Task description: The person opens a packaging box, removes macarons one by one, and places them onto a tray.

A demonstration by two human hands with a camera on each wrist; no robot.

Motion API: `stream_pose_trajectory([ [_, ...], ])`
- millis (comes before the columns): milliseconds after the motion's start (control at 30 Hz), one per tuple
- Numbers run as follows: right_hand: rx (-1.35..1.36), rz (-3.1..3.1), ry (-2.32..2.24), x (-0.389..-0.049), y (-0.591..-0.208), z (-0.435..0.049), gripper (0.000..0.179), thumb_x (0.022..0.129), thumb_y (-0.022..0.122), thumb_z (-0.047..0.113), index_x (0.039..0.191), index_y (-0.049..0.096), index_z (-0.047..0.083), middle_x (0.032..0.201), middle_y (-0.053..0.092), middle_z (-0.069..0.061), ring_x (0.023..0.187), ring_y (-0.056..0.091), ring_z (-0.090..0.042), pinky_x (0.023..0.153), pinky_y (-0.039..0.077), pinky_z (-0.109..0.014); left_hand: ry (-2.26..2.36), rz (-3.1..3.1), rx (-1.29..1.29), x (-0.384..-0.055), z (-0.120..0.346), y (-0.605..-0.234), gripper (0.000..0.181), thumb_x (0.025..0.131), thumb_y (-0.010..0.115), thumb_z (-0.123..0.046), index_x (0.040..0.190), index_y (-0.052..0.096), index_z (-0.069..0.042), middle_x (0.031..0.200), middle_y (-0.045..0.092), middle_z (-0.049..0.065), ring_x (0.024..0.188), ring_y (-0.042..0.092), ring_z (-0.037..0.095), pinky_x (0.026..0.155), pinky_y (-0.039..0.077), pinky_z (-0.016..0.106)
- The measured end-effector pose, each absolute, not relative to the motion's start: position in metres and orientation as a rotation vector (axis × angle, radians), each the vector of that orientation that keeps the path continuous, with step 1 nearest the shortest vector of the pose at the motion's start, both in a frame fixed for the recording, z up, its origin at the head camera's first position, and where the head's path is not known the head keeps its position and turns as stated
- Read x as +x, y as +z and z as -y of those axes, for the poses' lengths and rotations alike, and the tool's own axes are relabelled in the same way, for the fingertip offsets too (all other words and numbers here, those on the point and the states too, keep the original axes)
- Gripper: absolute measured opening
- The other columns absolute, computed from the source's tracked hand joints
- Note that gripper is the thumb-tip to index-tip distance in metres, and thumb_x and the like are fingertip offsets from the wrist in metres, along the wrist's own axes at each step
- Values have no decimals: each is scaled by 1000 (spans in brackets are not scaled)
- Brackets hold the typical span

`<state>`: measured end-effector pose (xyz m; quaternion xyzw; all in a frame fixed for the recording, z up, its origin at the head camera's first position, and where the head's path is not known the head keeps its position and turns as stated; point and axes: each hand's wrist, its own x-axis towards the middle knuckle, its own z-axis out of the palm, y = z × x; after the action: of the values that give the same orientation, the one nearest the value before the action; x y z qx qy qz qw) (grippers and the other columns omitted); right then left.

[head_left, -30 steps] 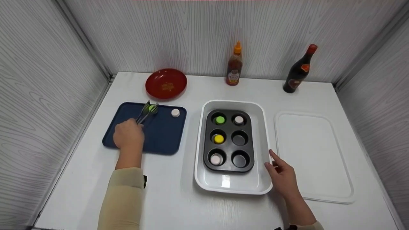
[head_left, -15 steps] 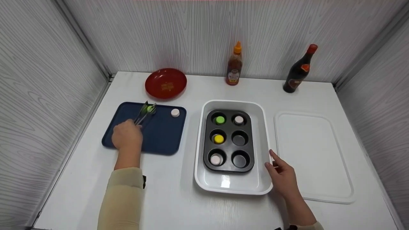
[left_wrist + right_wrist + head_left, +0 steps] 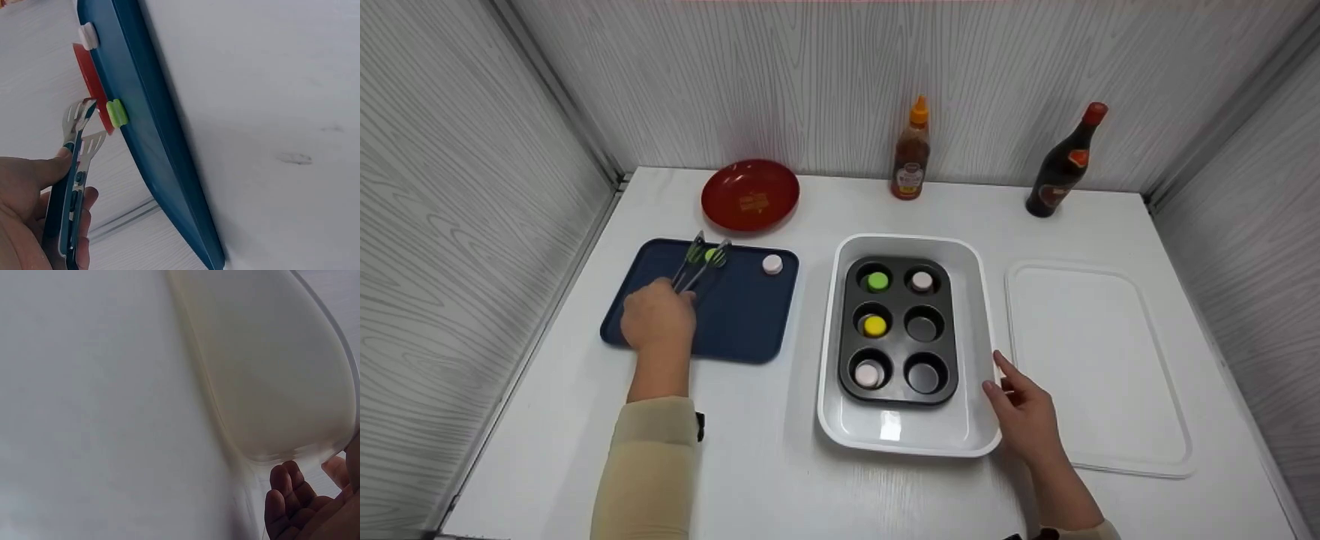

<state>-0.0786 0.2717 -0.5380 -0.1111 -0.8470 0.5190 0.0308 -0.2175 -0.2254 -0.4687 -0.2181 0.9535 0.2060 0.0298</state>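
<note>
My left hand (image 3: 658, 315) grips a pair of metal tongs (image 3: 70, 191), also visible in the head view, whose forked tips are spread apart. Close to the tips, on the back of the dark blue tray (image 3: 739, 322), sits a green macaron (image 3: 117, 113); the left wrist view shows a gap between it and the tongs. A pale pink macaron (image 3: 772, 264) lies near the tray's back right corner. My right hand (image 3: 1024, 416) holds the right side of a white bin (image 3: 915, 442), fingers against its outer wall. Inside the bin, a dark muffin pan (image 3: 896, 330) has green, yellow and pale macarons in several cups.
A red plate (image 3: 750, 195) stands behind the tray. At the back are a sauce bottle (image 3: 910, 157) with an orange cap and a dark bottle (image 3: 1061, 172) with a red cap. A white lid (image 3: 1099, 367) lies right of the bin.
The tongs' tips have spread wider around the green macaron, which has shifted slightly left. My left hand moved a little to the left. The right hand stays at the bin.
</note>
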Motion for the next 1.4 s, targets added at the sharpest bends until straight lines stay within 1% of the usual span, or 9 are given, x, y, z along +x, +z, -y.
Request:
stream_pose_trajectory([
  [100,-344,2606,1603,-78,-538,-271,52,103,69,10,154,57,15,99,63,-15,80,62,-20,69,54,-23,660,-2942,-671,-216,221,-466,48,107,64,-33,144,62,-4,127,66,31,119,62,49,87,56,60],
  [200,-353,2609,1603,-78,-537,-271,52,104,69,11,154,57,15,100,63,-15,80,62,-20,69,54,-23,679,-2966,-652,-214,216,-463,49,106,66,-32,146,62,-5,129,67,29,118,64,48,86,56,59],
  [467,-360,2615,1597,-77,-539,-271,53,104,70,12,155,56,16,102,65,-16,82,64,-21,70,55,-22,719,-3065,-596,-210,199,-453,43,105,68,-30,138,68,-3,119,72,26,112,66,47,81,56,58],
  [700,-339,2589,1607,-77,-537,-272,52,103,71,12,153,58,15,103,68,-16,82,65,-20,70,55,-21,742,-3125,-534,-210,176,-439,39,104,69,-28,135,71,-4,116,72,24,111,64,45,83,56,60],
  [767,-351,2593,1612,-77,-537,-272,52,103,71,13,154,57,16,104,68,-16,83,65,-21,70,55,-21,732,-3140,-518,-210,168,-435,37,104,69,-27,131,72,-3,113,73,23,108,65,43,83,56,58],
  [933,-368,2594,1617,-77,-536,-271,52,103,71,13,153,58,17,104,68,-17,83,64,-21,69,54,-21,700,-3186,-431,-210,147,-430,32,103,68,-26,122,75,-1,104,73,22,99,66,40,77,57,54],
  [1000,-362,2591,1616,-77,-536,-270,52,103,71,12,153,58,17,103,68,-17,81,64,-20,69,54,-22,696,-3201,-393,-211,141,-429,32,103,68,-25,123,76,-1,105,73,21,98,66,39,76,58,54],
  [1133,-359,2584,1617,-78,-537,-270,52,103,71,12,153,58,16,102,67,-17,81,64,-21,69,55,-22,700,-3205,-359,-213,131,-429,35,103,69,-24,128,74,-2,110,74,21,102,67,39,79,59,53],
  [1400,-350,2588,1610,-79,-537,-270,52,103,70,11,153,58,16,101,67,-16,81,64,-21,69,55,-22,663,-3243,-225,-216,113,-434,33,102,71,-26,124,74,-1,108,74,18,101,67,37,82,59,52],
])
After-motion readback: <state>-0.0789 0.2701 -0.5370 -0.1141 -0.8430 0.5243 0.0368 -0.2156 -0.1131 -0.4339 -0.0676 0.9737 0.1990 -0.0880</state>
